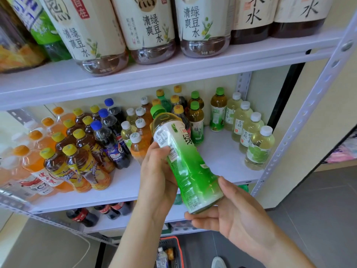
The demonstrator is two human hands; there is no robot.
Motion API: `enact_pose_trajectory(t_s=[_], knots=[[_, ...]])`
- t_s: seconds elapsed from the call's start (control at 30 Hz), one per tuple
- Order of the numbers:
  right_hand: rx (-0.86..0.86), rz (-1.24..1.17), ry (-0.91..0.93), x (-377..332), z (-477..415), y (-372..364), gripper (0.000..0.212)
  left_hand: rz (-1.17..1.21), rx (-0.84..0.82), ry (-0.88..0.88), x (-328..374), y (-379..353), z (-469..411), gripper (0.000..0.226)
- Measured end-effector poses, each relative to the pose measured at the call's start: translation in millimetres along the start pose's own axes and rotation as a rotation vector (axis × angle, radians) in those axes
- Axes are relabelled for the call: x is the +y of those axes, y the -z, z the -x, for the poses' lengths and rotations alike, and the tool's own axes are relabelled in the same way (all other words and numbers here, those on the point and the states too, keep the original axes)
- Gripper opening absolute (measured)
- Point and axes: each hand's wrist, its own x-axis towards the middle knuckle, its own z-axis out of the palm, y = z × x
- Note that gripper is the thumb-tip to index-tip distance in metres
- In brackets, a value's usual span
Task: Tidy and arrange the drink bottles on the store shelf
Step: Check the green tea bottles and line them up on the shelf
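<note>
Green tea bottle (188, 165), one, between left hand (154, 178) and right hand (233, 215).

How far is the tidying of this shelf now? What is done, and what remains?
Done: most drinks on the shelf stand in rows by kind. In hand: the left hand and right hand hold a tilted green tea bottle. Left: it probably goes in front of the standing green teas; the basket below holds more bottles.

green bottle (191, 171), likely tea | left hand (156, 175) grips | right hand (237, 215) holds base
</note>
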Motion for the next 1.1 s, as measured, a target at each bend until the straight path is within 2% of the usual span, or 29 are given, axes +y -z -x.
enact_pose_trajectory(t_s=[0.07, 0.2, 0.3, 0.4, 0.6, 0.67, 0.9, 1.1], knots=[[0.009, 0.086, 0.058, 3, -1, 0, 0.063, -0.017, -0.037, 0.053, 2, 0, 0, 0.077], [0.076, 0.261, 0.125, 9, -2, 1, 0.054, -0.190, -0.005, -0.040, 7, 5, -1, 0.060], [0.106, 0.355, 0.168, 9, -3, 0, 0.048, -0.189, -0.015, -0.069, 10, 5, 0, 0.060], [0.151, 0.439, 0.228, 9, -5, 0, 0.044, -0.157, 0.011, -0.094, 12, 7, 0, 0.048], [0.298, 0.621, 0.381, 4, -8, 4, 0.056, -0.277, 0.012, -0.090, 25, 14, -7, 0.059], [0.357, 0.645, 0.453, 0, -8, 7, 0.061, -0.302, 0.069, -0.095, 27, 20, -13, 0.053], [0.408, 0.832, 0.795, -29, -18, -10, 0.084, -0.139, 0.196, 0.173, -11, 37, -24, 0.024], [0.346, 0.929, 0.886, -42, -27, -26, 0.094, -0.270, 0.109, 0.456, -52, 42, -17, 0.038]])
